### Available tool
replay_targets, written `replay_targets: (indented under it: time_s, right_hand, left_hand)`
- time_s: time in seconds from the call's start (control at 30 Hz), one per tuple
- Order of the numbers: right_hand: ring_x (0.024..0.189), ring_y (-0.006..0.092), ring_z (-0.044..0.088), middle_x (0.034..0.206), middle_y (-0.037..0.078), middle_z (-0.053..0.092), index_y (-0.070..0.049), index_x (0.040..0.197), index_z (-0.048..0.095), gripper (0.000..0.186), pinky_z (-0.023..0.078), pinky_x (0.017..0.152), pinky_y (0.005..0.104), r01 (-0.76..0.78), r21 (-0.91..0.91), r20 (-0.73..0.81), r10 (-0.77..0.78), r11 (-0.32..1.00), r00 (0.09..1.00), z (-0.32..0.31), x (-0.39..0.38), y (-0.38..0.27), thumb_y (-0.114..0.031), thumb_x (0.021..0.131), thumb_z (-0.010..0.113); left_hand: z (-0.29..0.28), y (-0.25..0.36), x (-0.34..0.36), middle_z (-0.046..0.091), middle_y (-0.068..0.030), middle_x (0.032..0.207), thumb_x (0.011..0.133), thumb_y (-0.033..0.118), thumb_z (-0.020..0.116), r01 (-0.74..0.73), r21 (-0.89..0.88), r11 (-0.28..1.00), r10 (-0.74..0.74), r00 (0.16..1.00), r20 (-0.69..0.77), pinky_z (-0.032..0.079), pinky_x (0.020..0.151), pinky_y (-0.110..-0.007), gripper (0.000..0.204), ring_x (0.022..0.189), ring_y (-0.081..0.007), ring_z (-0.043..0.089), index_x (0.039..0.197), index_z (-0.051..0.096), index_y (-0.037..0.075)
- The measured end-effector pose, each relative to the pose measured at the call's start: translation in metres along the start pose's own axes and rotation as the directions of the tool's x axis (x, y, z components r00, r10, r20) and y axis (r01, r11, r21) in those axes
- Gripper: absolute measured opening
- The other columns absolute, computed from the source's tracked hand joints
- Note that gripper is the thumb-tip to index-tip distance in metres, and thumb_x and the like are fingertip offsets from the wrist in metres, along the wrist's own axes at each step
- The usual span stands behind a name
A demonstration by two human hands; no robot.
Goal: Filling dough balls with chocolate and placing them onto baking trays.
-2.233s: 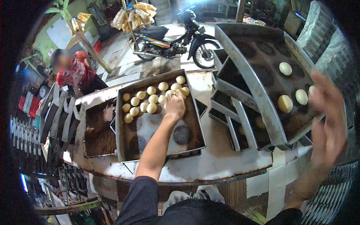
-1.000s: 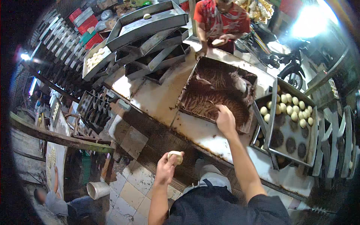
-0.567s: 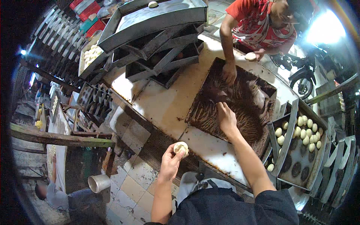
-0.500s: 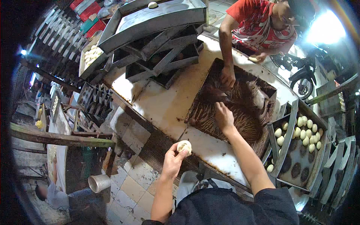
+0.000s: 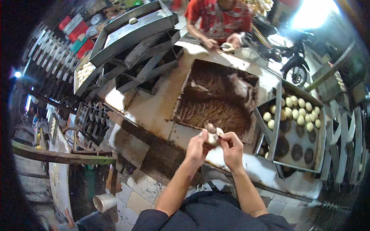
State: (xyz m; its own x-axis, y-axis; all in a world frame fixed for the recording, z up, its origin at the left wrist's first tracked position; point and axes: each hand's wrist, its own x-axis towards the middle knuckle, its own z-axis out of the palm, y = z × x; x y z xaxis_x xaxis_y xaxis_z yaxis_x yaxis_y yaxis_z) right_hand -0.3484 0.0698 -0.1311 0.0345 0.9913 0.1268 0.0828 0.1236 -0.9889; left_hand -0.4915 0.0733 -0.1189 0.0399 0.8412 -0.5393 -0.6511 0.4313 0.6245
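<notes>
My left hand (image 5: 196,148) and my right hand (image 5: 232,148) meet over the table's near edge, both gripping one pale dough ball (image 5: 214,135) with some dark brown filling at its top. Just beyond them lies a shallow tray of brown filling (image 5: 216,102), combed into ridges. To the right, a dark baking tray (image 5: 298,148) holds several pale dough balls (image 5: 296,111) at its far end and dark round marks nearer me.
A person in a red top (image 5: 217,17) works a dough piece at the table's far side. Stacked empty metal trays (image 5: 135,42) stand at the left, more racks (image 5: 347,142) at the right. A motorbike (image 5: 291,59) is parked beyond. Tiled floor and a white cup (image 5: 104,202) lie below left.
My left hand has brought the dough ball up from below the table edge. My right hand has left the filling tray and joined it on the ball. The other person's hand left the filling.
</notes>
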Motion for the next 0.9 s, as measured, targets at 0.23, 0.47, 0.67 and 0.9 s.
replay_targets:
  time_s: [0.23,0.47,0.67,0.9]
  right_hand:
    - [0.072,0.033,0.062,0.081,0.018,0.066,0.003,0.091,0.065,0.007,0.048,0.068,0.0414,0.004,-0.603,-0.293,-0.226,0.798,0.929,-0.09,-0.07,0.085,-0.004,0.093,0.064]
    - [0.12,0.0239,0.062,0.132,0.011,0.064,0.004,0.132,0.063,0.048,0.048,0.105,0.0379,-0.163,0.254,0.333,0.072,0.953,0.94,-0.111,-0.159,-0.014,-0.01,0.088,0.074]
    - [0.132,0.0206,0.052,0.141,0.011,0.056,0.0,0.132,0.066,0.044,0.044,0.107,0.0316,-0.081,0.32,0.418,-0.064,0.944,0.906,-0.135,-0.241,-0.096,-0.005,0.089,0.075]
    - [0.1,0.01,0.064,0.111,0.007,0.071,0.001,0.12,0.07,0.032,0.053,0.087,0.0245,0.048,0.248,0.238,-0.109,0.968,0.965,-0.196,-0.297,-0.103,0.004,0.088,0.075]
  left_hand:
    - [-0.034,-0.046,-0.038,0.06,-0.0145,0.127,0.112,0.034,0.039,-0.164,-0.242,0.956,0.2,0.971,0.133,0.054,0.104,-0.05,0.043,0.115,-0.0264,0.062,0.135,0.05,-0.001]
    - [-0.033,-0.093,-0.182,0.058,-0.0107,0.139,0.088,0.002,0.076,-0.235,0.041,0.971,0.179,0.832,0.525,0.049,0.111,-0.043,0.069,0.126,-0.0233,0.06,0.148,0.043,-0.001]
    - [-0.006,-0.135,-0.269,0.064,-0.0075,0.118,0.109,0.025,0.052,-0.331,0.261,0.907,0.185,0.87,0.458,0.056,0.096,-0.033,0.039,0.104,-0.0142,0.064,0.138,0.05,0.0]
    - [0.049,-0.207,-0.275,0.06,-0.0029,0.093,0.091,0.012,0.061,-0.365,-0.068,0.928,0.369,0.883,0.29,0.048,0.069,-0.024,0.018,0.08,-0.0093,0.058,0.107,0.055,0.005]
